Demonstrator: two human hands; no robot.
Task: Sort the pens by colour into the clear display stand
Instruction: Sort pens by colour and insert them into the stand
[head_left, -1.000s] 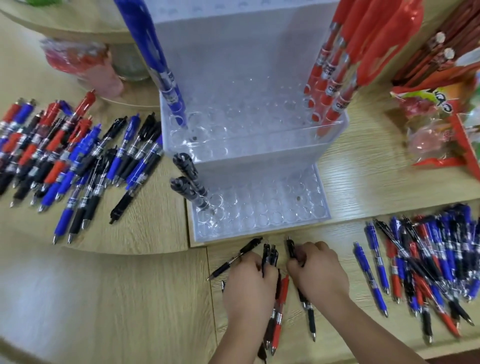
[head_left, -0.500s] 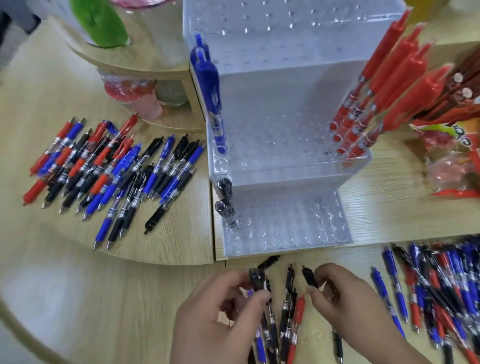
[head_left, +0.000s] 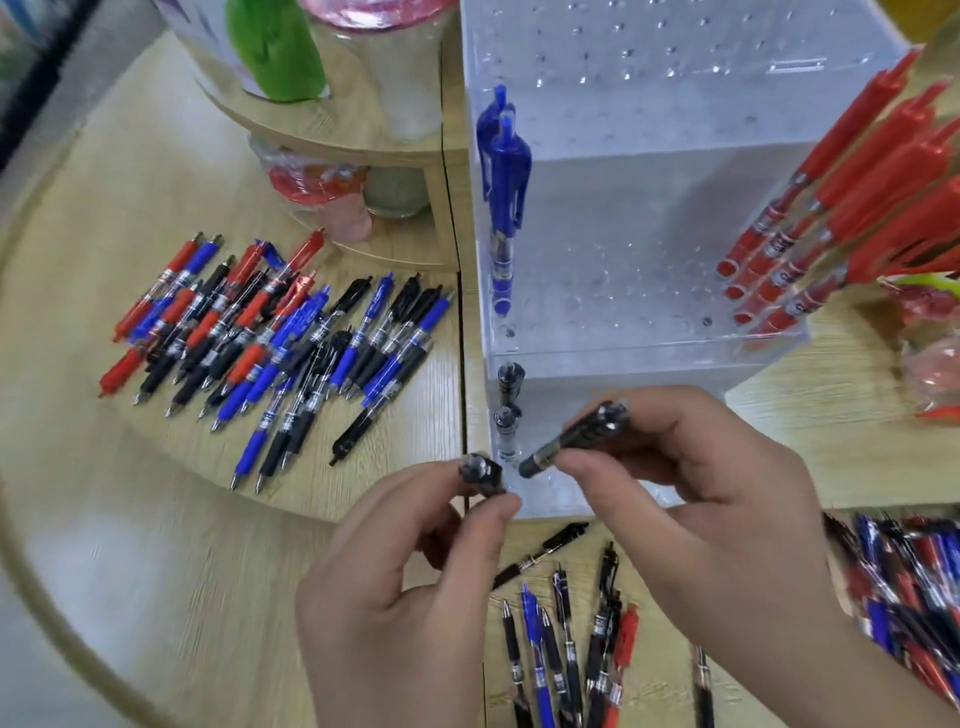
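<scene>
Left hand (head_left: 410, 587): thumb and fingertips pinching the end-on black pen (head_left: 480, 475), clicker end facing up.

Right hand (head_left: 711, 535): thumb and fingers gripping the slanted black pen (head_left: 576, 436), lower end pointing toward the left hand, close to the other pen but apart from it.

Clear display stand (head_left: 649, 234): directly beyond both hands, front tier partly hidden behind them.

Standing black pens (head_left: 508, 410): two, upright in the stand's front tier, just beyond the gap between the hands.

Blue pens (head_left: 504, 182): upright at the far-left edge of the stand's middle tier, beyond the left hand.

Red pens (head_left: 831, 218): a leaning cluster at the stand's right side, beyond the right hand.

Left pile (head_left: 280, 338): mixed red, blue and black pens flat on the desk (head_left: 171, 545), well to the left of the left hand.

Near group (head_left: 566, 639): a few black, blue and red pens on the desk, beneath and between the wrists.

Right pile (head_left: 909, 597): blurred mixed pens, just right of the right hand.
</scene>
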